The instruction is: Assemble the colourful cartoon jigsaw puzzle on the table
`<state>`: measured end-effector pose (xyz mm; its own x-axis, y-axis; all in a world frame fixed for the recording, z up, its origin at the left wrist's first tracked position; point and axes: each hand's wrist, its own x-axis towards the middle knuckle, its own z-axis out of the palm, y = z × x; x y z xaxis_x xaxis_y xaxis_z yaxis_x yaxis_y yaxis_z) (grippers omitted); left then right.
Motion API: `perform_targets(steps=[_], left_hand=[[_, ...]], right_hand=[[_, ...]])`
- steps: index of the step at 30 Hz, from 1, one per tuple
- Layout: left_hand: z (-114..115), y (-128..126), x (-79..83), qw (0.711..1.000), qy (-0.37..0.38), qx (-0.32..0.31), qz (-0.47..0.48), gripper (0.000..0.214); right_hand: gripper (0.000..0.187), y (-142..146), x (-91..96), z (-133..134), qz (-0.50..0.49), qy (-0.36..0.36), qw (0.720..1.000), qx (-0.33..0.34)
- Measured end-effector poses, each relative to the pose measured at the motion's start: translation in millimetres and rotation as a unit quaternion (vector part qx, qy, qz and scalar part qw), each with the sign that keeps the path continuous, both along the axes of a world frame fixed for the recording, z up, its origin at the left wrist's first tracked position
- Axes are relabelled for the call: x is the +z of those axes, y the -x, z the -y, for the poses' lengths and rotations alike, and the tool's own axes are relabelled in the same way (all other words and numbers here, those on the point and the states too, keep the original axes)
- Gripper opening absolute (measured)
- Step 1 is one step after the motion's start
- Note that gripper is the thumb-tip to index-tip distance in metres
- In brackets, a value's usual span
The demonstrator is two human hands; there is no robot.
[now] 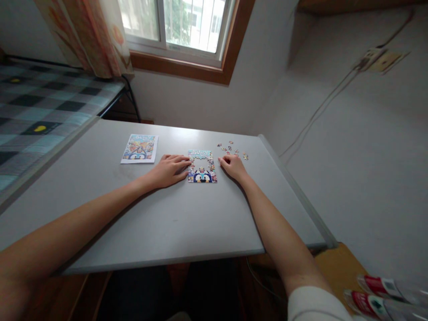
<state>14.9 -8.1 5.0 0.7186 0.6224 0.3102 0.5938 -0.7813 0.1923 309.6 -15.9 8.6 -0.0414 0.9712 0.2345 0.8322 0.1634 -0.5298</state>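
A partly assembled jigsaw puzzle (202,178) lies flat on the table, with a bare gap in its middle and a blue dog face along its bottom. My left hand (170,170) rests flat at the puzzle's left side, fingers stretched out and fingertips touching its edge. Just off the right side is my right hand (233,166), its fingers curled and thumb and forefinger together; whatever may be between them is too small to make out. Several loose puzzle pieces (229,148) are scattered beyond the right hand. To the left lies a printed reference picture (139,149) showing the same design.
The pale grey table (174,223) has a raised strip along its right edge near the wall. A bed (56,96) stands at the left, below a curtain (96,35). Two plastic bottles with red labels (368,303) lie at the lower right. Cables hang from a wall socket (381,60).
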Motion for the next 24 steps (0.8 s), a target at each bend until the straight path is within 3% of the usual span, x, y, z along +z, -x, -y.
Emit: perform_targets(steps=[24], left_hand=[[-0.5, 0.8, -0.9, 1.000, 0.010, 0.002, 0.008, 0.042]], right_hand=[[0.036, -0.7, -1.8, -1.2, 0.002, -0.003, 1.000, 0.001]])
